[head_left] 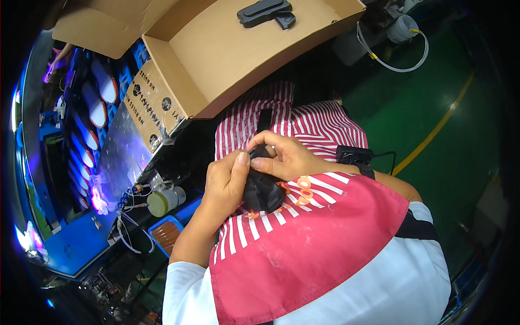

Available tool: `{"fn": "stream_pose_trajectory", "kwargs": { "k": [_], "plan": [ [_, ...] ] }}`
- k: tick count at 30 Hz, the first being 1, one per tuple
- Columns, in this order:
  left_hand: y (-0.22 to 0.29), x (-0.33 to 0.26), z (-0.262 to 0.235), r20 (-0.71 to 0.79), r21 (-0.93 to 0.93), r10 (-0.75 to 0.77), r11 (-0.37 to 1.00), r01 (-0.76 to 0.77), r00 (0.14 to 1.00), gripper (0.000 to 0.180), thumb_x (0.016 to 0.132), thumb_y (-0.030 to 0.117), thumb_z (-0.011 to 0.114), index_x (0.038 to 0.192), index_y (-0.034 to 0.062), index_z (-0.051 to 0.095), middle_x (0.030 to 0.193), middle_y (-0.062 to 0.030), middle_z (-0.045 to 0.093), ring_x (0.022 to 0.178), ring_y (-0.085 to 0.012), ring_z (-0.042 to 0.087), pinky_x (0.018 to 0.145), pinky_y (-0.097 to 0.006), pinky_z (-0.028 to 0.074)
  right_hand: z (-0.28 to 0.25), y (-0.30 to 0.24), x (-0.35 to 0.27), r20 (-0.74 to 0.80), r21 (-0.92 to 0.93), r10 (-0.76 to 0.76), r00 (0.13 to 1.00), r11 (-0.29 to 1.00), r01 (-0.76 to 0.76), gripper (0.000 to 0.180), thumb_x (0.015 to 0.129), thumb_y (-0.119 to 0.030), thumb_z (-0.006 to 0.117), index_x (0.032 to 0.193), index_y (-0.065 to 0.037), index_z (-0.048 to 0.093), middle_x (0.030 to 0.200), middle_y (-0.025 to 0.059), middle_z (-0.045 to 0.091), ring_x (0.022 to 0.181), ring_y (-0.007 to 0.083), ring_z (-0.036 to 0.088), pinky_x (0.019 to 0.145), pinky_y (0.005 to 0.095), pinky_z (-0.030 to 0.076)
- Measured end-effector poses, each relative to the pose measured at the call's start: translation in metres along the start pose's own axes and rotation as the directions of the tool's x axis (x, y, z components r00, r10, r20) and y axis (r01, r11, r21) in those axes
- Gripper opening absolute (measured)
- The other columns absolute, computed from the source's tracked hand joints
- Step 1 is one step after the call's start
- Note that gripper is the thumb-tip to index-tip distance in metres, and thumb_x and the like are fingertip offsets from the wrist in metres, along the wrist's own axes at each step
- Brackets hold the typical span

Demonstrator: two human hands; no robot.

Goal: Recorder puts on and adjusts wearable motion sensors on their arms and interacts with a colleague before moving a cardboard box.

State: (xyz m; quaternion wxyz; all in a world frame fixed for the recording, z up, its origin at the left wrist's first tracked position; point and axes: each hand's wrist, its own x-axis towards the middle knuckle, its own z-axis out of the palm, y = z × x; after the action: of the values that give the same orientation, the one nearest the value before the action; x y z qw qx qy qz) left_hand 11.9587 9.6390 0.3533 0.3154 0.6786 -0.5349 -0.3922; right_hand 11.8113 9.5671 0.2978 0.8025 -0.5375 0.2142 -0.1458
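Note:
Both my hands meet in front of my chest on a black, soft-looking piece [262,192] whose kind I cannot make out. Its lower part bulges below the fingers, against the red-and-white striped apron [325,246]. My left hand [225,176] is closed on its left side, thumb on top. From the right, my right hand [287,157] pinches the upper end with bent fingers, close to the left thumb. The part between the fingertips is mostly covered. A black box-shaped device [355,156] with a cable is strapped at my right wrist.
An open cardboard box [227,59] stands ahead, holding a black, elongated device [265,12]. To the left are a metal-topped bench [127,135], a jar with a yellow-green end [158,205], a blue tray [168,230] and several shoe soles [97,111] under violet light. A hose [420,62] loops at far right.

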Motion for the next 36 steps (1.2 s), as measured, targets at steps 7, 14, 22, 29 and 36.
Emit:
{"fn": "stream_pose_trajectory", "kwargs": {
  "k": [7, 14, 22, 29, 36],
  "plan": [
    [0.013, -0.008, -0.009, 0.09, -0.019, -0.036, 0.999, 0.038, 0.995, 0.025, 0.079, 0.017, 0.048, 0.086, -0.0044, 0.058, 0.056, -0.012, 0.052, 0.049, -0.0168, 0.054, 0.048, -0.027, 0.041, 0.007, -0.009, -0.015, 0.021, 0.031, -0.08, 0.997, 0.996, 0.079, 0.03, 0.083, -0.016, 0.057, 0.107, -0.003, 0.044, 0.073, 0.0013, 0.05, 0.062, -0.0003, 0.044, 0.051, 0.0149, 0.033],
    [0.009, -0.014, -0.009, 0.122, -0.042, -0.052, 0.997, 0.058, 0.991, 0.028, 0.079, 0.02, 0.047, 0.087, -0.0045, 0.058, 0.056, -0.0118, 0.052, 0.048, -0.017, 0.053, 0.048, -0.028, 0.04, 0.017, -0.001, -0.02, -0.118, -0.067, -0.152, 0.981, 0.987, 0.145, 0.033, 0.078, -0.023, 0.062, 0.1, -0.004, 0.047, 0.053, -0.0018, 0.044, 0.045, 0.0021, 0.038, 0.04, 0.0192, 0.027],
    [0.006, -0.023, -0.008, 0.101, -0.054, -0.01, 0.998, 0.016, 0.995, 0.031, 0.077, 0.023, 0.049, 0.089, -0.0044, 0.058, 0.059, -0.0154, 0.055, 0.052, -0.0224, 0.057, 0.05, -0.029, 0.043, 0.018, -0.001, -0.025, -0.071, -0.104, -0.146, 0.987, 0.985, 0.139, 0.032, 0.078, -0.018, 0.061, 0.101, -0.003, 0.045, 0.061, -0.0002, 0.047, 0.049, 0.0007, 0.04, 0.043, 0.0173, 0.028],
    [0.017, -0.014, -0.011, 0.077, 0.067, 0.019, 0.997, -0.024, 0.997, 0.028, 0.075, 0.02, 0.051, 0.086, -0.0045, 0.058, 0.06, -0.0193, 0.054, 0.053, -0.0283, 0.058, 0.049, -0.031, 0.044, 0.009, -0.011, -0.016, 0.016, -0.104, -0.115, 0.993, 0.988, 0.116, 0.034, 0.078, -0.013, 0.059, 0.105, -0.004, 0.042, 0.065, 0.0009, 0.051, 0.055, 0.0008, 0.045, 0.048, 0.0172, 0.033],
    [0.018, -0.014, -0.012, 0.097, 0.069, 0.057, 0.996, -0.064, 0.994, 0.028, 0.072, 0.019, 0.052, 0.085, -0.0048, 0.058, 0.059, -0.0176, 0.054, 0.053, -0.0287, 0.058, 0.049, -0.031, 0.044, 0.011, -0.013, -0.02, 0.049, 0.105, -0.151, 0.987, 0.984, 0.145, 0.032, 0.081, -0.01, 0.06, 0.107, -0.003, 0.045, 0.077, 0.0025, 0.055, 0.058, -0.0005, 0.045, 0.047, 0.0136, 0.032]
  ]
}}
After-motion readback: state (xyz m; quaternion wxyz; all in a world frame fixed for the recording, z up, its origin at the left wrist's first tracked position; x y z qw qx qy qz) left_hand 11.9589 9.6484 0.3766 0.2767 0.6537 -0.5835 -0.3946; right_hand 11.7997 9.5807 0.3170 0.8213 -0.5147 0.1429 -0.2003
